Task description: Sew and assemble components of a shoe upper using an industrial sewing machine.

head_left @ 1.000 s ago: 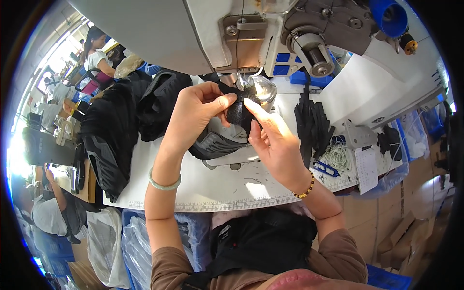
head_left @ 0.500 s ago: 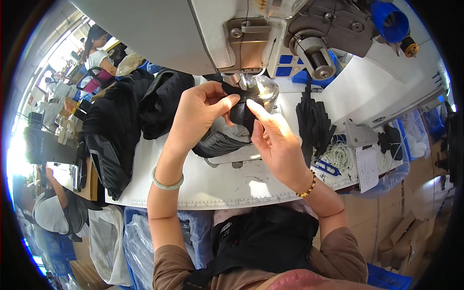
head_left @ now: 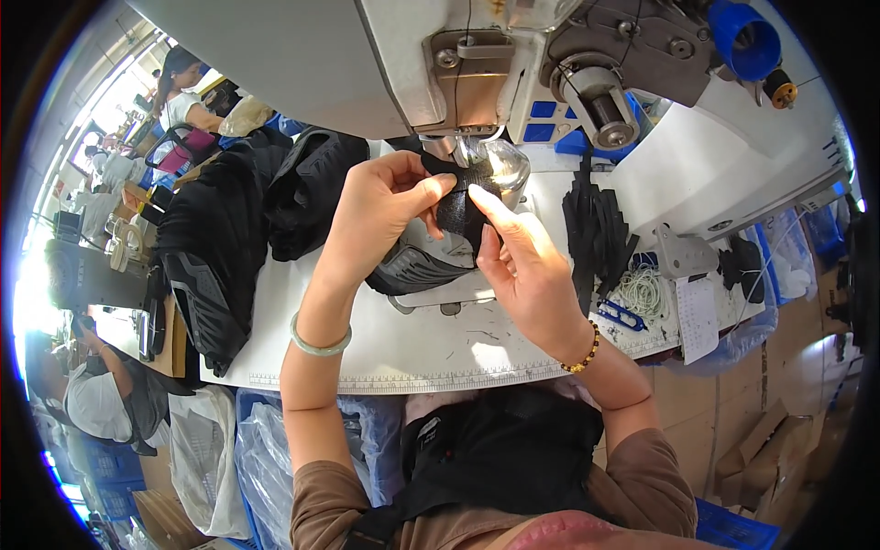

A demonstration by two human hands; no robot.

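A black fabric piece (head_left: 453, 218) is held up just below the needle area of a sewing machine (head_left: 472, 82). Its lower part, with grey streaked markings (head_left: 420, 269), curves over the machine's arm and looks like a shoe upper. My left hand (head_left: 385, 203) pinches its left edge between thumb and fingers. On the other side my right hand (head_left: 532, 275) presses the fabric with the index fingertip, and its thumb and other fingers are curled at the right edge. The needle and the underside of the fabric are hidden.
Stacked black pieces (head_left: 215, 229) lie on the left of the white table (head_left: 385, 353). To the right are black strips (head_left: 594, 229), blue thread snips (head_left: 621, 315) and tangled pale cord (head_left: 642, 295). Plastic-lined bins (head_left: 284, 454) stand below the front edge. Two people work at left.
Both hands keep their hold on the black fabric and have barely shifted. At the far left, a co-worker's arm has moved a little.
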